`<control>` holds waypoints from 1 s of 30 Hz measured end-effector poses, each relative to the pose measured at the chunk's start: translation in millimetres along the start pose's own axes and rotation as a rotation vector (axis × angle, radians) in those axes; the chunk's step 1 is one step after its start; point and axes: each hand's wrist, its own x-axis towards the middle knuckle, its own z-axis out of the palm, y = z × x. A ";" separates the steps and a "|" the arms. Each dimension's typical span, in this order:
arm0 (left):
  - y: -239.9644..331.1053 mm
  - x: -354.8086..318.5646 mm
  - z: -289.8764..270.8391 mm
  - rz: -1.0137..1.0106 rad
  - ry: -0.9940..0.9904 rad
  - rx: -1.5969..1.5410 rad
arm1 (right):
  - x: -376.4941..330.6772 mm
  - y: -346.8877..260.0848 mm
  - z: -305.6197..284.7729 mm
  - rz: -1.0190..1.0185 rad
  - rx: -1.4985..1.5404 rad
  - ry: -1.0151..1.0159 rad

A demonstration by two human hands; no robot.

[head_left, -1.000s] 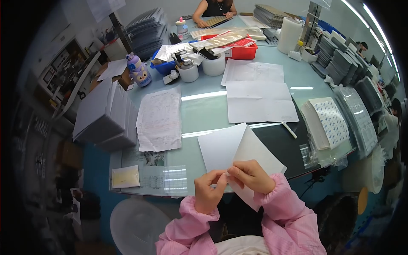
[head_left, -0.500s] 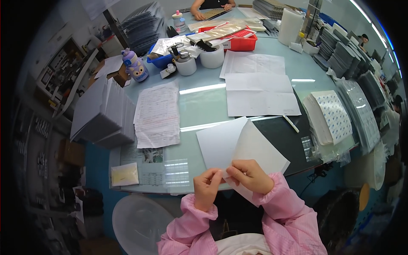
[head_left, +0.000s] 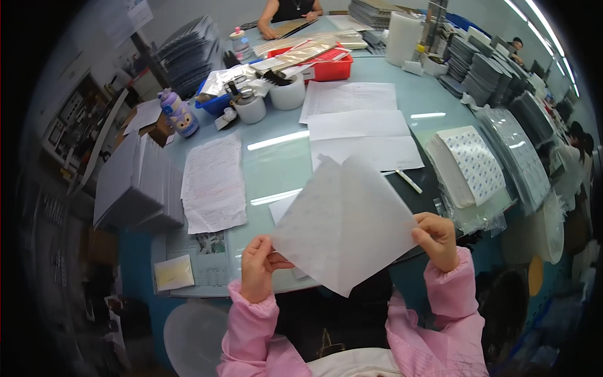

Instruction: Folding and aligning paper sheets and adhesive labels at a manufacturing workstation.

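A thin, translucent white sheet (head_left: 342,220) is stretched between my two hands, turned corner-up above the near edge of the table. A soft crease runs down its middle. My left hand (head_left: 259,264) pinches its left corner between thumb and fingers. At the opposite corner my right hand (head_left: 436,237) grips it the same way. Beneath the sheet, mostly hidden by it, part of a white paper (head_left: 284,208) shows on the glass tabletop. A black mat (head_left: 418,188) and a small white stick (head_left: 409,182) lie just past its right side.
A stack of white sheets (head_left: 135,185) stands at the left, a printed paper (head_left: 215,182) beside it. Farther back are a purple bottle (head_left: 178,114), white tubs (head_left: 287,93) and a red tray (head_left: 333,70). Blue-dotted sheets (head_left: 472,164) lie at right. Another person's hand (head_left: 269,31) is across the table.
My hands were close together at one edge of the folded sheet. They have spread apart, the right one moving far to the right, and the sheet is now opened out between them.
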 end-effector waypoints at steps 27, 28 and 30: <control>75.4 10.2 122.5 1.376 0.233 1.010 | -634.4 231.2 -285.9 1.357 0.099 1.455; 80.1 1.9 129.6 1.401 0.232 1.039 | -602.7 251.3 -275.6 1.336 0.062 1.317; 80.2 -1.4 137.5 1.468 0.235 1.137 | -567.8 257.9 -273.3 1.301 -0.116 1.048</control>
